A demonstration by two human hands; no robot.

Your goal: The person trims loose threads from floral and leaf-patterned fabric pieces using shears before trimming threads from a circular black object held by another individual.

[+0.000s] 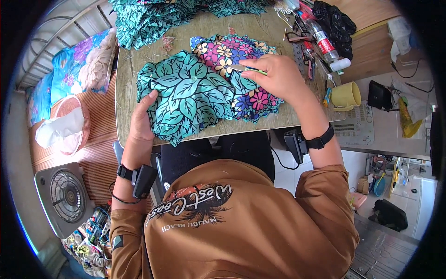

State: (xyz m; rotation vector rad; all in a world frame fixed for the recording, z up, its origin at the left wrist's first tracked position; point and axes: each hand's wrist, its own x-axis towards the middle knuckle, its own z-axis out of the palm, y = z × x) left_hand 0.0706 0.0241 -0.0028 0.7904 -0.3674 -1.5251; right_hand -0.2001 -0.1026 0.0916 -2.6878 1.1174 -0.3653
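Observation:
A green leaf-patterned fabric piece (190, 90) lies near the front edge of the wooden table, its edges frayed. My left hand (143, 116) is closed on the left edge of this fabric, with the thumb on top and the fingers hidden beneath. Just right of it spreads a flower-patterned fabric (255, 95) in dark blue, pink and cream, partly covered by the green one. Above the flowered part, my right hand (276, 76) is closed around small thread snips (238, 68), their metal blades pointing left and a bit of green handle showing.
A thick stack of the same leafy fabric (148, 21) fills the table's far left. Along the right edge are a plastic bottle (320, 42), a black bag (337, 21), eyeglasses (299, 37) and a yellow mug (346, 96). A box fan (65, 197) and a pink basket (86, 121) stand left.

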